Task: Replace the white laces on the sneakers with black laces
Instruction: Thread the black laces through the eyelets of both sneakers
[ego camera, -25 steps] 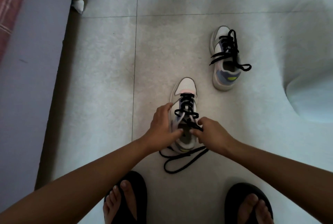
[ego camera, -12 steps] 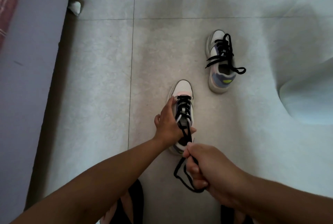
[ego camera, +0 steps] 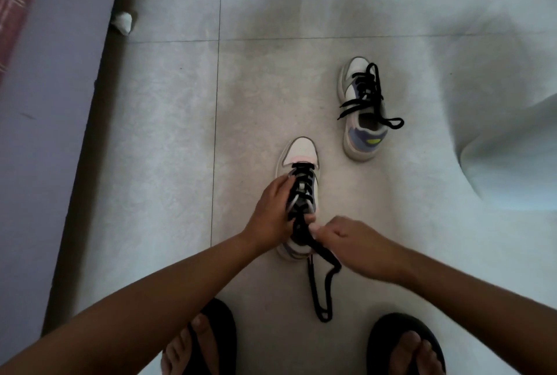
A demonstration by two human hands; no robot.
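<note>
A white and grey sneaker (ego camera: pixel 301 153) stands on the floor tiles in front of me, toe pointing away, threaded with a black lace (ego camera: pixel 321 290). My left hand (ego camera: pixel 271 215) grips the sneaker's left side near the eyelets. My right hand (ego camera: pixel 358 246) pinches the lace just behind the shoe's opening; the loose ends hang in a long loop toward my feet. A second sneaker (ego camera: pixel 361 133) with a black lace (ego camera: pixel 369 94) sits apart, farther back on the right.
My feet in black flip-flops (ego camera: pixel 404 341) stand at the bottom edge. A purple bed edge (ego camera: pixel 45 133) runs along the left. A crumpled white scrap (ego camera: pixel 122 22) lies by it. A pale curved object (ego camera: pixel 509 163) sits at right.
My right hand pulled the lace back toward me, then returned close to the shoe's opening. The loose lace now trails in a loop toward my feet. My left hand stayed on the sneaker.
</note>
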